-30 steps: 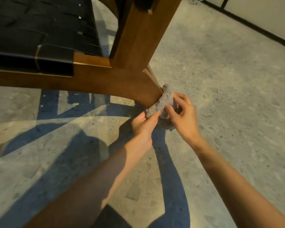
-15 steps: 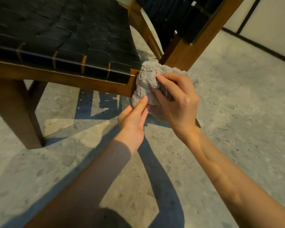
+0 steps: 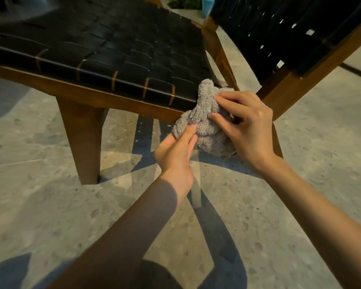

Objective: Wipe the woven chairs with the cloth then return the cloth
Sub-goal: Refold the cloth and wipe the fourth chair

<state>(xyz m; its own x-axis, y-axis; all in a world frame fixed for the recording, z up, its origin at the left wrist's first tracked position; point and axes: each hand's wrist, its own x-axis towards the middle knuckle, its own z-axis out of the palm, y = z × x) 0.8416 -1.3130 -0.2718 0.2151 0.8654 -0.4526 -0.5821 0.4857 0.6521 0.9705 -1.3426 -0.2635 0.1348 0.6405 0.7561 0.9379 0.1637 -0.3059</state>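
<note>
A wooden chair with a black woven seat [image 3: 113, 51] and a black woven backrest [image 3: 279, 34] fills the upper half of the view. A bunched grey cloth [image 3: 204, 119] sits at the seat's near right corner, against the wooden frame. My right hand [image 3: 246, 126] grips the cloth from the right, fingers curled over it. My left hand [image 3: 175, 151] pinches the cloth's lower left edge between thumb and fingers.
The chair's front leg [image 3: 81, 140] stands on a speckled stone floor [image 3: 50, 215] at the left. Dark shadows of my arms cross the floor below. A green plant [image 3: 183, 3] and a blue object show behind the chair.
The view has risen from the chair's lower leg joint to the seat. Both hands moved up with the cloth to the seat's corner and have bunched it.
</note>
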